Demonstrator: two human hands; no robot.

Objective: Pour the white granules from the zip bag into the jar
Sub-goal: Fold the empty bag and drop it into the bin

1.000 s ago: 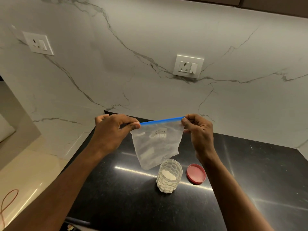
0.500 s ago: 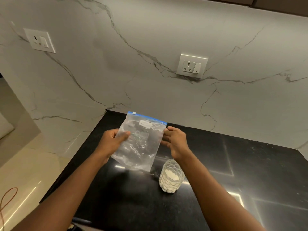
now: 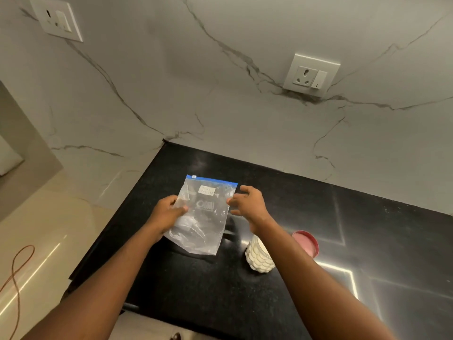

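A clear zip bag [image 3: 204, 218] with a blue zip strip and a white label lies almost flat over the black counter [image 3: 306, 204]; it looks empty. My left hand [image 3: 166, 212] pinches its left edge. My right hand [image 3: 247, 204] hovers at the bag's right edge with fingers spread, apparently off the plastic. A textured glass jar [image 3: 259, 260] holding white granules stands upright to the right of the bag, partly hidden by my right forearm. Its pink lid [image 3: 306, 242] lies on the counter just beyond.
A marble wall rises behind the counter with one socket [image 3: 310, 76] above the jar and another socket [image 3: 57, 18] at upper left. The counter's left edge drops to a pale floor with an orange cable [image 3: 17, 273].
The bag has come down from being held up by its zip strip to lying low over the counter. My right hand has let go of it and opened.
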